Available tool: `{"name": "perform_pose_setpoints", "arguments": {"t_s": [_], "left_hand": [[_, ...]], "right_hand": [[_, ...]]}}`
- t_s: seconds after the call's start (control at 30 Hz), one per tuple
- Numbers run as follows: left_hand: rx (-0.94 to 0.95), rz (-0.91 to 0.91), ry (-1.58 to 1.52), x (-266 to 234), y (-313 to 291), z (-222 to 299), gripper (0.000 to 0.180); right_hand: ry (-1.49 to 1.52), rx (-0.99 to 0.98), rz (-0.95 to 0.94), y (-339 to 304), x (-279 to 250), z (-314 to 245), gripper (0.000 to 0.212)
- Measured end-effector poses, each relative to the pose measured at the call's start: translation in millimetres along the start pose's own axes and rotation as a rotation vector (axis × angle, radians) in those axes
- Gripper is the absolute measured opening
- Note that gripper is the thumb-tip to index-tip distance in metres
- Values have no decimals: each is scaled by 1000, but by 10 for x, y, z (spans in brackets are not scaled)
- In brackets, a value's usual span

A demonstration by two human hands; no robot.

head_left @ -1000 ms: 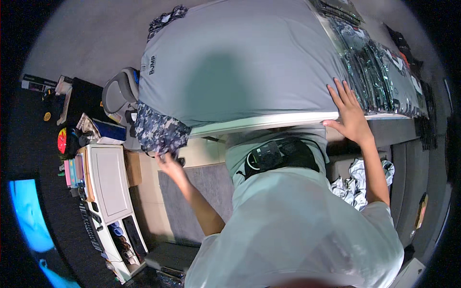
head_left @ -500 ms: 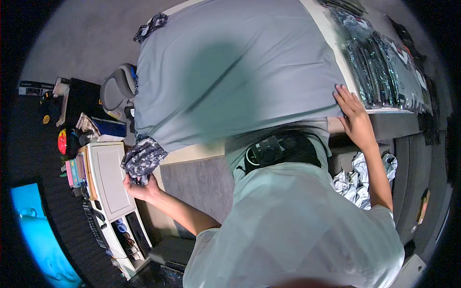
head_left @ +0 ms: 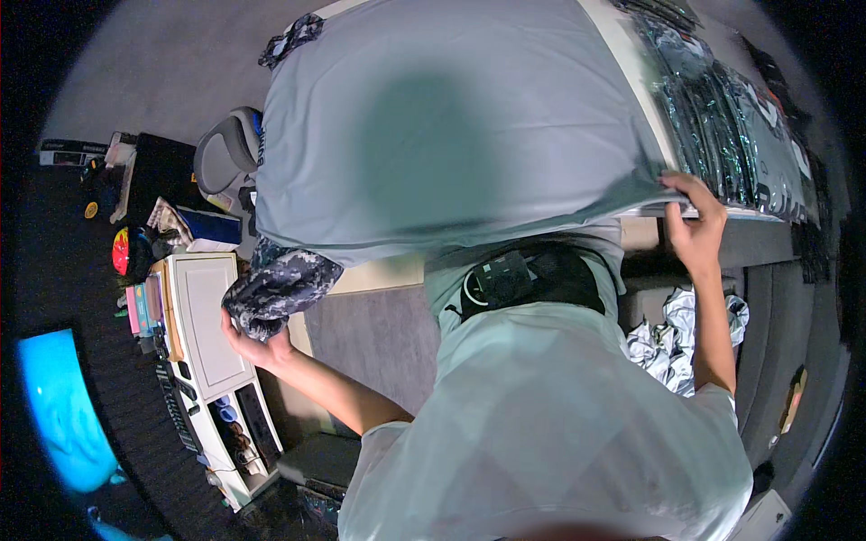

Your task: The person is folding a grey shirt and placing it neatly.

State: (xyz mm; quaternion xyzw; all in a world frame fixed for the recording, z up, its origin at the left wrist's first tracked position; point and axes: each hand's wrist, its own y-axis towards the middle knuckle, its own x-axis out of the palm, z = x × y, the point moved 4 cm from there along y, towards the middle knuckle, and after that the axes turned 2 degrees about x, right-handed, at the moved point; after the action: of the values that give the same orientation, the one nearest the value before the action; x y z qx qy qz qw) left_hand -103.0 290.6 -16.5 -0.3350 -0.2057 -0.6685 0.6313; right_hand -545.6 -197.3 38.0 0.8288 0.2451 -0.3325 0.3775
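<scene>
Noted in upper middle of frame: grey shirt (head_left: 460,135) spread over white desk (head_left: 639,86), long axis left to right. Pinched at near right corner between thumb and fingers of right hand (head_left: 699,230), the nearer one, with its bulk up-left of that grip; also held by left hand (head_left: 260,347), left of frame, curled round the bunched end of near sleeve (head_left: 293,278), with the bulk up-right of there. Smooth and plain across the middle, softly creased along near edge; dark camouflage-patterned on near sleeve and on crumpled far sleeve (head_left: 293,41), upper left.
</scene>
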Motion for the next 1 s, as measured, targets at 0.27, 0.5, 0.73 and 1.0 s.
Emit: {"name": "perform_pose_setpoints", "arguments": {"t_s": [0.27, 0.5, 0.73, 1.0], "left_hand": [[30, -125, 97, 212, 672, 259, 37], [-239, -453, 81, 1096, 1654, 22, 24], [-189, -302, 100, 1758, 2554, -423, 24], [310, -247, 1726, 1222, 2189, -811, 92]], "right_hand": [[562, 261, 315, 483, 679, 643, 22], [441, 434, 341, 1212, 742, 934, 47], [441, 554, 251, 1792, 1033, 1290, 58], [138, 400, 97, 1467, 943, 1051, 51]]}}
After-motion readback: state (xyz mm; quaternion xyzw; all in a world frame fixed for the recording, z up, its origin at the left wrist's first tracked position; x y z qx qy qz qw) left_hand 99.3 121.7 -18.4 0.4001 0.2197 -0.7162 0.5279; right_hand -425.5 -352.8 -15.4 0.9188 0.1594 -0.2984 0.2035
